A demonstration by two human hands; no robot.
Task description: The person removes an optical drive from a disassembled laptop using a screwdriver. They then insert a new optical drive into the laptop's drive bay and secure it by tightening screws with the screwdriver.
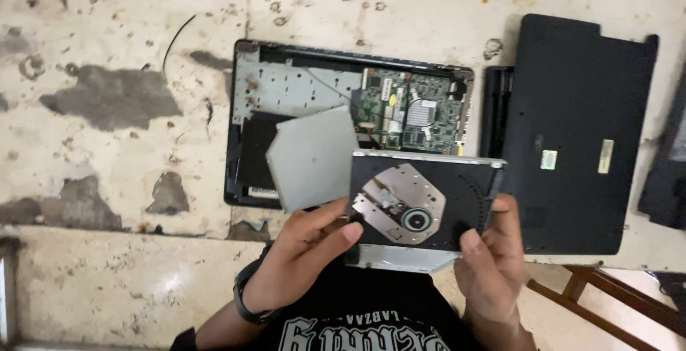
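Both my hands hold an optical disc drive (421,204) above the table's front edge, its black tray side up with the metal spindle plate showing. My left hand (304,254) grips its left edge, thumb on top. My right hand (493,258) grips its right lower corner. A thin grey metal cover plate (311,157) sits tilted next to the drive's left side, over the opened laptop base (343,101); I cannot tell whether my left hand touches it. The base lies with its green circuit board (414,112) exposed.
A black laptop bottom cover (572,129) lies to the right with a black battery (494,112) beside it. Another dark device (668,179) is at the far right edge. The worn, stained white tabletop (107,108) stretches left. A wooden stool frame (600,297) shows lower right.
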